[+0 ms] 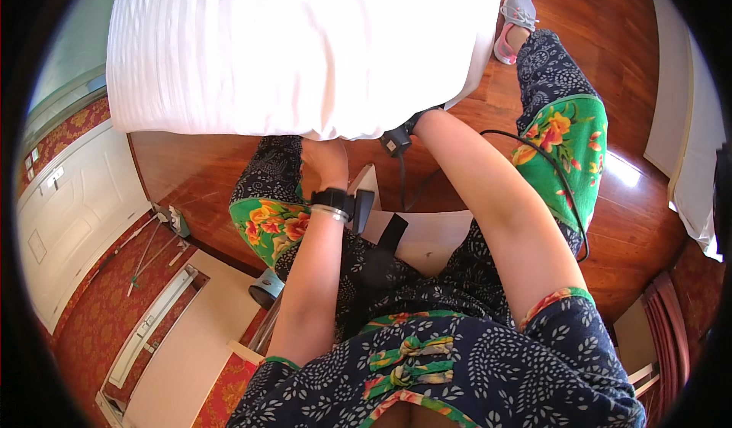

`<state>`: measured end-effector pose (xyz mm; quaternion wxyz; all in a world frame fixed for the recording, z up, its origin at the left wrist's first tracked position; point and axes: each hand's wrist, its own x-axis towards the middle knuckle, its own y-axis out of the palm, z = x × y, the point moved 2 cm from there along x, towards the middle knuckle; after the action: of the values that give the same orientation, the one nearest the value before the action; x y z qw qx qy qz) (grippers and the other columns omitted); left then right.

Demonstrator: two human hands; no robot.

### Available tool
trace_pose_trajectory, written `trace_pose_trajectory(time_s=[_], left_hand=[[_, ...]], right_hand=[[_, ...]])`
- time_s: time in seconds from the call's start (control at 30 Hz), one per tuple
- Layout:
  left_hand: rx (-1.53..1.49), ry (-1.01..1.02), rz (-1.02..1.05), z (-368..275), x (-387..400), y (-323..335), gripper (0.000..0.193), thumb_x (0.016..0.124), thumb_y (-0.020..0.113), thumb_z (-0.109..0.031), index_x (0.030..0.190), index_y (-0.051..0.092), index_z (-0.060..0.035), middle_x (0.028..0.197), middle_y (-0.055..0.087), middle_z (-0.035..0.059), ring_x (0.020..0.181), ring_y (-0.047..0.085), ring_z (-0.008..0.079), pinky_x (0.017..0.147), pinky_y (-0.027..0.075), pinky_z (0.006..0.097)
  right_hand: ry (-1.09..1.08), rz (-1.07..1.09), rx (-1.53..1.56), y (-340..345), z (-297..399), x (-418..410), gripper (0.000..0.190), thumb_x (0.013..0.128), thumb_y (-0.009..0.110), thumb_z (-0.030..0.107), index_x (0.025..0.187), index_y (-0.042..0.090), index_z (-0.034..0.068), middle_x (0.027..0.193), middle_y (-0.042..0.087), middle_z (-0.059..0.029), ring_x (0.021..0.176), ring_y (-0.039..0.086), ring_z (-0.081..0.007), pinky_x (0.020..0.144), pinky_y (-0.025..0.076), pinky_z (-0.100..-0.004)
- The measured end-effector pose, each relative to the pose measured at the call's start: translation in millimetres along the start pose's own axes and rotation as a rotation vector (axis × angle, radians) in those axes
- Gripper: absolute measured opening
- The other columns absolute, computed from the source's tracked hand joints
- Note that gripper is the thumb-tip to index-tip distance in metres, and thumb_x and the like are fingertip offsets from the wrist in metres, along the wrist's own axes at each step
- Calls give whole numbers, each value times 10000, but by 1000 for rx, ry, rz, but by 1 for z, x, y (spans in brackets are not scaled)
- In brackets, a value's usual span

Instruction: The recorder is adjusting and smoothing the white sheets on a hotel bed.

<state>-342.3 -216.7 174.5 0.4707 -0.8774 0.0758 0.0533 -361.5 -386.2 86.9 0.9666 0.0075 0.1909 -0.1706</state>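
Note:
White striped bedding (297,56) hangs over the edge of a bed in front of me. At its lower edge is my left hand (325,159), with a black band and a clear bracelet on the wrist; its fingers go under the cloth, so their grip is hidden. My right forearm (486,182) reaches beneath the bedding farther right, where the cloth hides that hand. A black wrist device (396,141) with a cable shows beside the right wrist.
A black cable (549,156) loops across my right knee. Brown wood flooring (617,256) lies around my legs. A small bin (266,288) stands near my left leg. White cloth (675,102) hangs at the right, and a white door (80,216) is at the left.

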Motion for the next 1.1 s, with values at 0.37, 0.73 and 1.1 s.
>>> trace_pose_trajectory(time_s=[0.37, 0.73, 1.1], left_hand=[[689, 397, 575, -18, -58, -13, 121, 679, 650, -160, 675, 616, -44, 642, 604, 130, 666, 611, 302, 609, 461, 417], [23, 215, 111, -70, -53, -28, 268, 688, 675, -196, 842, 581, 2, 858, 572, 176, 882, 549, 340, 699, 437, 423], [167, 368, 86, -77, -53, -2, 245, 627, 640, -66, 838, 554, 24, 783, 543, 161, 872, 497, 359, 784, 369, 449]], right_hand=[[-10, 11, -37, -4, -1, 2, 221, 788, 541, 109, 941, 574, -47, 838, 629, -117, 682, 595, -179, 636, 470, -315], [-18, 27, -43, 0, -2, 8, 224, 786, 540, 101, 951, 572, -46, 852, 628, -117, 705, 597, -180, 649, 469, -315], [-28, 50, -74, -1, 0, 12, 228, 783, 540, 93, 962, 570, -45, 865, 627, -116, 729, 598, -182, 662, 469, -316]])
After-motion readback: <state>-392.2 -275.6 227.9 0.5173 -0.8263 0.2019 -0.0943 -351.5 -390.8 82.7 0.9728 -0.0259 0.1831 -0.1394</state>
